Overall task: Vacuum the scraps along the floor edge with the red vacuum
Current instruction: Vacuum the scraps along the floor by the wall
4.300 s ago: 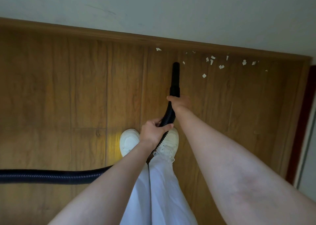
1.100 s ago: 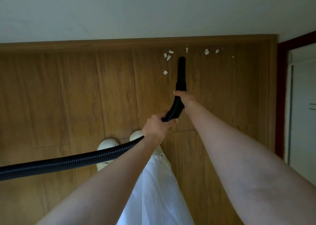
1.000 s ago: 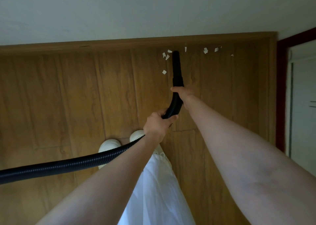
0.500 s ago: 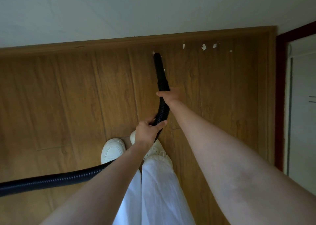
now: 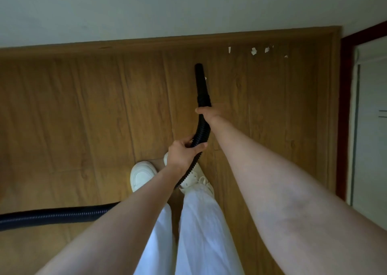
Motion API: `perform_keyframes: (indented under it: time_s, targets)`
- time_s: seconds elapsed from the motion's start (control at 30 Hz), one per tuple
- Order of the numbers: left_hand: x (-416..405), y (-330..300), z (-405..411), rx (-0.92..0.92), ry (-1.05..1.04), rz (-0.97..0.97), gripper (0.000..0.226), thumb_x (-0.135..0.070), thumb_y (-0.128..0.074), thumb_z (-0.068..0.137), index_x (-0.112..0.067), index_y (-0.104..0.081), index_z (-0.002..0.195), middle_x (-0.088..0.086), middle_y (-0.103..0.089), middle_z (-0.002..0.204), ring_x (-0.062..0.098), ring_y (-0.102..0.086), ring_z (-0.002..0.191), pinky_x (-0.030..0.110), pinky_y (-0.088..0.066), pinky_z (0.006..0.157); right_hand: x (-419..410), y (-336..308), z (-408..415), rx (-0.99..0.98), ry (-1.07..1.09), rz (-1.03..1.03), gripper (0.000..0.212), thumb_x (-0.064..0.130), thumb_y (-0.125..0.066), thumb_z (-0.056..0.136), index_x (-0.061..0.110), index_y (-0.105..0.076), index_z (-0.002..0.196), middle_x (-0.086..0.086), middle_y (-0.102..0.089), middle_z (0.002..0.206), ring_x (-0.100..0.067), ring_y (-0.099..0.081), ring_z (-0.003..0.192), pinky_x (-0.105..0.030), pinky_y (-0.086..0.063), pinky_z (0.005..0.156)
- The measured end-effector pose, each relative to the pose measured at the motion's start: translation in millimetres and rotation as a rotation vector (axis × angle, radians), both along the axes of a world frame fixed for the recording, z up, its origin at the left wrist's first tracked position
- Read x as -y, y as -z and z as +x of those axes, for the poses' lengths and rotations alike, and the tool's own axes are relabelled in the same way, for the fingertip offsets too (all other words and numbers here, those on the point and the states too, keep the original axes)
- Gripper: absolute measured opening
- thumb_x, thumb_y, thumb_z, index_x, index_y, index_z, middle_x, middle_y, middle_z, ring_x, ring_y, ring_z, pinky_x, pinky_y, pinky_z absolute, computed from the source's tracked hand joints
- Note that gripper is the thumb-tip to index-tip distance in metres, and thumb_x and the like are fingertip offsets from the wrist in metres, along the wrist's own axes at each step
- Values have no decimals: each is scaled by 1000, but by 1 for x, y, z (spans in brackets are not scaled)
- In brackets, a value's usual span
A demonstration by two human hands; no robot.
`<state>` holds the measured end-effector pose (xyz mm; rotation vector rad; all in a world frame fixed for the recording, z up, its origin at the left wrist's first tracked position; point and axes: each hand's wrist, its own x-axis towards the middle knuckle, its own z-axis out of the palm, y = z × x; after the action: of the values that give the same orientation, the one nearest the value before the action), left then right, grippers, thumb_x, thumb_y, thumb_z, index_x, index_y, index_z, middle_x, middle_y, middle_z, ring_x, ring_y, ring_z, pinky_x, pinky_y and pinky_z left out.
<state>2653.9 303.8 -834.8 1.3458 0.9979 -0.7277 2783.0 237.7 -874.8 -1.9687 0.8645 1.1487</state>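
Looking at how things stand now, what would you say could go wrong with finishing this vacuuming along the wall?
1. The nozzle sits short of the skirting; the scraps lie farther right, tight against it, so a sweep may miss them.
2. One scrap lies beside the nozzle's side and could be pushed away rather than sucked in.
3. The hose trails back past the shoes, so a step might snag it.

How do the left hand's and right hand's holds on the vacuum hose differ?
The left hand grips the ribbed hose lower down, nearer the shoes; the right hand holds it further forward, where it meets the smooth nozzle. The left arm is bent, the right stretched out. Both wrap round the same black tube.
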Motion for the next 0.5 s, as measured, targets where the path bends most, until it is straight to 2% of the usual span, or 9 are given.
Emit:
perform_keyframes:
  time_s: [0.13, 0.23, 0.3, 0.43, 0.5]
  targets:
    - [0, -4, -35, -29, -52, -31, 48, -33, -78, 76, -24, -65, 122, 0, -72, 88, 10, -65, 68, 23, -49, 57, -8, -4, -32, -14, -81, 18, 44, 21, -75, 80, 6, -60, 119, -11, -64, 112, -21, -58, 84, -29, -49, 72]
    - [6, -5, -54, -42, -63, -28, 45, -33, -78, 76, -28, -66, 119, -2, -72, 83, 7, -63, 63, 22, -48, 55, 0, -3, -52, -11, -76, 1, 40, 22, -77, 77, 8, -63, 111, -10, -66, 107, -22, -61, 83, -35, -55, 77]
    - [14, -4, -60, -38, -33, -22, 44, -34, -78, 76, -30, -67, 118, -5, -72, 83, 8, -64, 64, 25, -50, 56, 14, -3, -60, -11, -31, -15, 40, 23, -76, 78, 8, -63, 113, -8, -65, 103, -21, -60, 81, -32, -54, 73]
    - [32, 2, -59, -9, 66, 11, 42, -40, -77, 75, -35, -66, 116, -9, -72, 88, 16, -69, 78, 41, -58, 76, 45, -2, -63, 27, 79, -50, 44, 27, -73, 82, 9, -60, 121, -9, -65, 110, -19, -58, 82, -29, -50, 71]
    - [36, 3, -51, 12, 110, 23, 44, -42, -76, 76, -34, -65, 118, -10, -71, 89, 16, -68, 79, 43, -58, 78, 55, -3, -59, 46, 131, -34, 47, 26, -72, 84, 9, -58, 124, -9, -64, 113, -19, -57, 84, -26, -48, 72]
